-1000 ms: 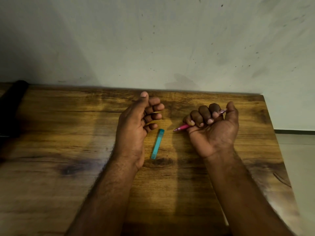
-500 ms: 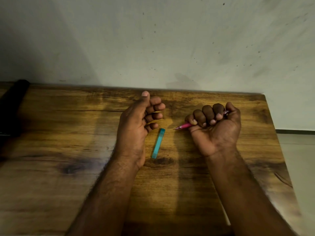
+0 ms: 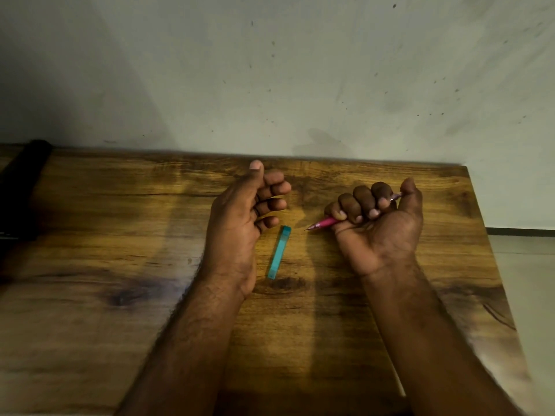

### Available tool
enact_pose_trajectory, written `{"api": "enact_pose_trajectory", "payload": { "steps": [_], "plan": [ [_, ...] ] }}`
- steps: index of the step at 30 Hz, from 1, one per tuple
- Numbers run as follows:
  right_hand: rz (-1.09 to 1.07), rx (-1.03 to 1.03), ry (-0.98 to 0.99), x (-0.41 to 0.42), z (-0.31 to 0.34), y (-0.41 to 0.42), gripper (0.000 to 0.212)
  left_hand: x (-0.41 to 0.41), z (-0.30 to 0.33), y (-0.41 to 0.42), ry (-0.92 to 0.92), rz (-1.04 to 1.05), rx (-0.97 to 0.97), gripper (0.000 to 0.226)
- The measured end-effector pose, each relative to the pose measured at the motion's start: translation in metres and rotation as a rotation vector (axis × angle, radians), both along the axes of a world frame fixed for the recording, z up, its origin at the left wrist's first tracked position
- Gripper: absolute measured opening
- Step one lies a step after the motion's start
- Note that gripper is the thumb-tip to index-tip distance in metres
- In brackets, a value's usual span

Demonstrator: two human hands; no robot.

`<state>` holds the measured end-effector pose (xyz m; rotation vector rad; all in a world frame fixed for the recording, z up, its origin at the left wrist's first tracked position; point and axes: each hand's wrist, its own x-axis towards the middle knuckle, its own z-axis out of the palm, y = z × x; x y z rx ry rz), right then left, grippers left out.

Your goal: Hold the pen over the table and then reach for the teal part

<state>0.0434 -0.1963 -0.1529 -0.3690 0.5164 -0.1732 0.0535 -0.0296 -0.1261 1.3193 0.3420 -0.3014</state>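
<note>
Head view: a pink mechanical pencil fisted in the right hand, a teal case lying between the two hands.

Nearest, two forearms rest on the wooden surface (image 3: 90, 295); the teal lead case (image 3: 279, 252) lies flat just beside the left hand (image 3: 240, 223), whose fingers curl loosely round nothing. Farther right, the right hand (image 3: 381, 232) has its grip closed round the pink pencil (image 3: 324, 222), tip pointing left. This looks like a pause before refilling; next the free hand would need to pick up the case. Since half a second ago both hands have barely shifted, and the case has stayed put.
</note>
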Motion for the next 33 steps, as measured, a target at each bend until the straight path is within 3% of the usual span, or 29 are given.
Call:
{"api": "enact_pose_trajectory", "payload": {
  "steps": [4,8,17,33],
  "plan": [
    [-0.022,-0.010,-0.015,0.000,0.000,-0.003,0.053,0.000,-0.002,0.001,0.003,-0.002,0.043,0.036],
    [-0.027,0.012,-0.033,0.000,0.000,-0.004,0.055,0.000,-0.009,0.002,-0.063,-0.001,0.155,0.012],
    [-0.033,0.034,-0.058,-0.001,0.000,-0.006,0.051,-0.001,-0.022,0.004,-0.211,-0.118,0.433,0.038],
    [-0.011,0.072,-0.131,-0.001,0.001,-0.005,0.050,-0.001,-0.027,0.005,-0.183,-0.231,0.483,0.037]
  ]
}}
